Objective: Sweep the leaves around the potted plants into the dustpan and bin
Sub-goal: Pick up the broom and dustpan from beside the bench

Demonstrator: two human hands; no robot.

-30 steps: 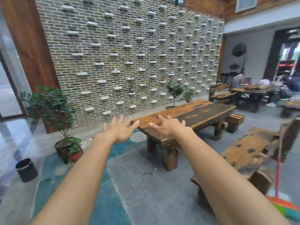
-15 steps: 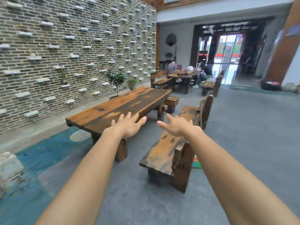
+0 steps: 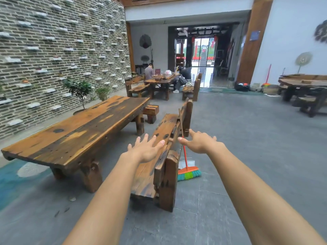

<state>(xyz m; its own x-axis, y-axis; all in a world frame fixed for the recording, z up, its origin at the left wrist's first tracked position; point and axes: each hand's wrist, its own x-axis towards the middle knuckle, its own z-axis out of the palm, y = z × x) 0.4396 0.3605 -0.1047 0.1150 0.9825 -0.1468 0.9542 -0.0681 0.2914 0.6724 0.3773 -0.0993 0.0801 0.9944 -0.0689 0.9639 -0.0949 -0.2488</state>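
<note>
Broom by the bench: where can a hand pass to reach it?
Open floor lies right of the broom. Left is crowded: the handle leans on the bench back. Both the left hand and right hand are open, empty.

We see soft, even daylight, brightest at the doorway (image 3: 203, 50) beyond the hands (image 3: 147, 149). Edges bow; far right blurs.

A grey brick wall (image 3: 62, 41) studded with small pale ledges ran along the left. The floor (image 3: 247, 142) was grey stone tile, with a blue-green patch (image 3: 10, 181) at the left. A long worn wooden tabletop (image 3: 79, 131) stood beside a high-backed bench (image 3: 164, 161). Farther back, two people sat at another table (image 3: 161, 79). Daylight came through a glass doorway (image 3: 201, 50) beside a wooden pillar (image 3: 253, 41).
</note>
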